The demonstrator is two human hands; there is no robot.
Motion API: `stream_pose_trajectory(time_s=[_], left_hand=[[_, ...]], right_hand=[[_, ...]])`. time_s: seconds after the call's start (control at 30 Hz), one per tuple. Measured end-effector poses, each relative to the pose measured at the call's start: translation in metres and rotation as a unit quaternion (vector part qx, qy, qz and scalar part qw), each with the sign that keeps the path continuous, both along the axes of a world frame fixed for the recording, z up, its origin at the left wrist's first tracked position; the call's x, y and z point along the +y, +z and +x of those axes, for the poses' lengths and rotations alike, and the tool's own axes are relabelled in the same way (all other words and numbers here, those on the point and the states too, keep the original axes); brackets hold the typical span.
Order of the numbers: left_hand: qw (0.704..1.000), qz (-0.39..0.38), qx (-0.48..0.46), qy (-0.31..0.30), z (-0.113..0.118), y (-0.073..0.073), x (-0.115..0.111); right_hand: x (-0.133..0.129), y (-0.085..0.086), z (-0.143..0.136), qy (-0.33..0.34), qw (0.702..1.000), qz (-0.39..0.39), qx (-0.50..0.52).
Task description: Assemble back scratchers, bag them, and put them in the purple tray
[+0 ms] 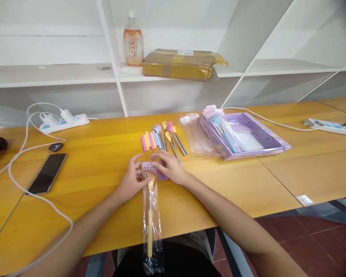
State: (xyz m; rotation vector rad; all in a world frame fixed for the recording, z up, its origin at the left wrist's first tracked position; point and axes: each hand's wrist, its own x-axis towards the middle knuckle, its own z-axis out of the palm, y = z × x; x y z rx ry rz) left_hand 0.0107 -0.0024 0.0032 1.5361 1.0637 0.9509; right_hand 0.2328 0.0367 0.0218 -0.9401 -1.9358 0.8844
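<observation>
A clear plastic bag (160, 231) holds a yellow back scratcher (150, 227), its claw up and its handle hanging over the table's front edge. My left hand (132, 179) pinches the bag near the claw. At the bag's top lies a purple printed card (147, 166), which my right hand (170, 167) grips with bent fingers. Beyond my hands are several loose scratcher heads with metal rods (180, 144) and, left of them, a row of pink, yellow, purple and blue handles (149, 141).
On the right, a purple box (276, 148) holds bagged scratchers (223, 130), beside loose clear bags (197, 134). A phone (47, 173), white cable and power strip (65, 122) lie left. Shelves behind hold a bottle (133, 44) and taped carton (178, 65).
</observation>
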Motion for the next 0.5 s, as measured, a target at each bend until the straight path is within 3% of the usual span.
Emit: stream_pose_trajectory(time_s=[0.17, 0.33, 0.5], left_hand=[[1.000, -0.027, 0.011, -0.003, -0.0003, 0.0012, -0.0001], [0.999, -0.038, 0.006, -0.017, -0.0019, 0.0046, 0.0016], [0.999, -0.040, 0.015, 0.020, -0.0047, 0.0036, 0.0068]], right_hand=[[-0.0026, -0.0053, -0.0075, -0.008, 0.997, -0.021, -0.070], [-0.0037, -0.0050, -0.0092, -0.014, 0.997, -0.042, -0.059], [-0.0038, -0.0080, -0.0097, 0.006, 0.997, -0.049, -0.056]])
